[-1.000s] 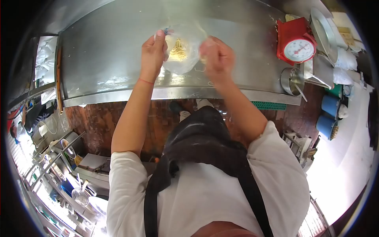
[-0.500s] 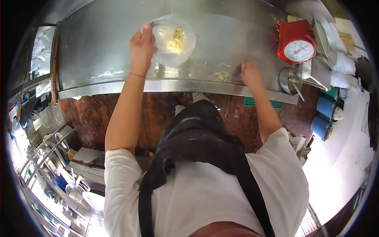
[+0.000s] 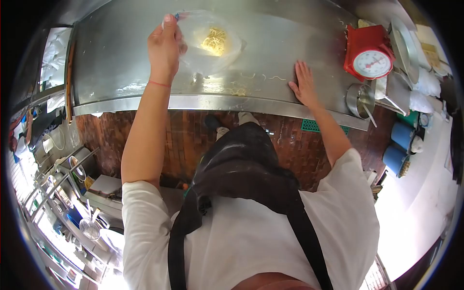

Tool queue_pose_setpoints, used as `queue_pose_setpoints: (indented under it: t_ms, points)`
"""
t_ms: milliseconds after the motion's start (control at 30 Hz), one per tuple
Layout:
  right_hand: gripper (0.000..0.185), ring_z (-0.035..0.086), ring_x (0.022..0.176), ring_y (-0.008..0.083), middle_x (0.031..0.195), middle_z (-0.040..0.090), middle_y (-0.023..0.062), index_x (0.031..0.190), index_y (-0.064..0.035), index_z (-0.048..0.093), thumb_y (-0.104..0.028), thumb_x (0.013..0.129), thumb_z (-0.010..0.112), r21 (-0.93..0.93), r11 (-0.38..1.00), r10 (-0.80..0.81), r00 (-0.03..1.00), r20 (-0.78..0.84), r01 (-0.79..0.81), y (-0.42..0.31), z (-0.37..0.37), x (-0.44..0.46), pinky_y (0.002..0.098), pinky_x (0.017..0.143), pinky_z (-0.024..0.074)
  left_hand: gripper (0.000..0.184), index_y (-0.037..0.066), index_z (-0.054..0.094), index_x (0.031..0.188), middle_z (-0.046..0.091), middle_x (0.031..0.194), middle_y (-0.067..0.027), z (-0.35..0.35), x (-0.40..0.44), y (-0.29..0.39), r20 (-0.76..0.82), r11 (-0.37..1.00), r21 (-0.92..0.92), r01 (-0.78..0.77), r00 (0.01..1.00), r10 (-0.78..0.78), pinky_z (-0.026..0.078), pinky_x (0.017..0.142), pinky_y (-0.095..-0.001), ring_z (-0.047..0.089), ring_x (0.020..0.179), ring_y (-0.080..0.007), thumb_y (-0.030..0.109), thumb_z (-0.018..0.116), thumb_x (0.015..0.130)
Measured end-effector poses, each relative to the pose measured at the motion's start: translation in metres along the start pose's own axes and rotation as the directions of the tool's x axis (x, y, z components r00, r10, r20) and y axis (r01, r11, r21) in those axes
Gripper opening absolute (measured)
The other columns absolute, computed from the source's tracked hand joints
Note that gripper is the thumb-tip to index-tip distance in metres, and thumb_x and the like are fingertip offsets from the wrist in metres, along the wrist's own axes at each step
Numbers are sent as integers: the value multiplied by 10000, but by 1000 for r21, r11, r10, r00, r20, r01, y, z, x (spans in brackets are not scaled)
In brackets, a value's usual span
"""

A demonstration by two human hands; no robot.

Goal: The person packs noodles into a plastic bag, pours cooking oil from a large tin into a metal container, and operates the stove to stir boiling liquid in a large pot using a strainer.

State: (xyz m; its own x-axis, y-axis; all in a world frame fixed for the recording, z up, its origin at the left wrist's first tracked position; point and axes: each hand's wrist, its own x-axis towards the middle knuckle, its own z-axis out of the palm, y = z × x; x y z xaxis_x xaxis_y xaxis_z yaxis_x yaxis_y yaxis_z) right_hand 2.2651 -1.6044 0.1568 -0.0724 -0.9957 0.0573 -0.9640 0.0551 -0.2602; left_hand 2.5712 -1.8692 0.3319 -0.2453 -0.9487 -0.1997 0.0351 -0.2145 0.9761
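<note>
My left hand (image 3: 165, 46) grips the edge of a clear plastic bag (image 3: 229, 55), thumb on top, above the steel worktop (image 3: 121, 58). Yellowish noodles (image 3: 214, 41) lie in a clump in the bag. My right hand (image 3: 303, 84) is open, palm down and fingers stretched out, over the worktop near its front edge. It appears to hold nothing; the palm's contact with the steel is hidden. A few loose noodle strands (image 3: 277, 78) lie between my hands. Nearer the front edge is a faint small patch of strands (image 3: 237, 92).
A red dial scale (image 3: 372, 60) stands at the right end of the worktop. Beside it is a metal pot (image 3: 360, 100) with a utensil handle sticking out. Blue containers (image 3: 401, 135) stand farther right. A green mat (image 3: 311, 126) lies on the brown tiled floor.
My right hand has gone from closed and blurred to spread flat. My left hand and the bag moved slightly up and left. The loose noodle clump near the front edge looks smaller and farther left.
</note>
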Motion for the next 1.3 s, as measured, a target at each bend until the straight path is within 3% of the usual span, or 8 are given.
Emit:
queue_pose_setpoints:
  t_ms: [233, 300, 400, 767, 900, 967, 1167, 1300]
  points:
    - [662, 248, 1456, 283, 1564, 298, 117, 1494, -65, 304, -402, 967, 522, 352, 891, -417, 828, 376, 288, -145, 50, 121, 457, 1208, 159, 452, 1, 638, 993, 306, 586, 41, 49, -8, 18, 164, 998, -58, -3, 986, 13, 294, 466, -257, 315, 506, -84, 417, 464, 1025]
    - [579, 234, 1460, 262, 1551, 328, 95, 1461, -53, 367, -387, 999, 464, 448, 700, -610, 792, -30, 557, -180, 138, 142, 436, 1212, 157, 455, -7, 633, 986, 292, 571, 44, 68, -16, 32, 271, 996, -90, -6, 962, 30, 288, 461, -258, 300, 494, -83, 408, 453, 1031]
    - [517, 211, 1468, 252, 1546, 333, 102, 1415, -24, 434, -357, 1018, 427, 371, 644, -758, 626, 186, 669, -188, 90, 130, 424, 1213, 156, 447, -7, 631, 1078, 330, 567, 51, 75, -23, 40, 271, 997, -70, 37, 963, -16, 292, 453, -238, 308, 479, -69, 406, 467, 1023]
    - [120, 578, 917, 323, 907, 580, 126, 967, -56, 573, -168, 935, 544, -40, 999, 10, 999, -37, -12, -7, 3, -84, 439, 782, 493, 491, -51, 628, 1138, 305, 562, 53, 63, -38, -7, 254, 986, -27, 167, 955, -155, 301, 453, -235, 298, 473, -70, 393, 445, 1037]
    - [229, 512, 569, 331, 639, 494, 129, 765, -38, 536, -179, 944, 556, 386, 876, 363, 922, -132, -290, -26, -39, -38, 432, 547, 433, 481, -35, 669, 1089, 331, 581, 65, 71, -41, -12, 261, 986, 11, 168, 951, -165, 290, 433, -232, 314, 487, -52, 403, 486, 1020]
    - [156, 503, 541, 337, 614, 490, 115, 780, -42, 541, -115, 904, 600, 623, 780, 319, 888, -330, -49, -98, -107, 19, 418, 500, 413, 474, -23, 688, 1068, 344, 592, 72, 77, -42, -10, 261, 983, 17, 183, 948, -181, 280, 423, -230, 318, 492, -42, 412, 509, 1009]
    - [259, 568, 992, 354, 1078, 596, 171, 1131, -5, 585, -22, 874, 606, 495, 845, 112, 838, -535, 203, -160, -128, 92, 409, 850, 477, 440, 9, 676, 1016, 354, 601, 53, 89, -40, 1, 205, 986, 123, 110, 970, -134, 319, 441, -230, 344, 503, -60, 400, 474, 1027]
    - [527, 456, 1258, 401, 1332, 509, 220, 1320, -11, 501, -97, 832, 677, 647, 749, 343, 920, -192, -144, -121, -154, 39, 427, 1047, 396, 406, 19, 671, 945, 386, 615, 58, 85, -38, -2, 136, 983, 165, 75, 986, -98, 313, 448, -215, 358, 521, -44, 378, 496, 1020]
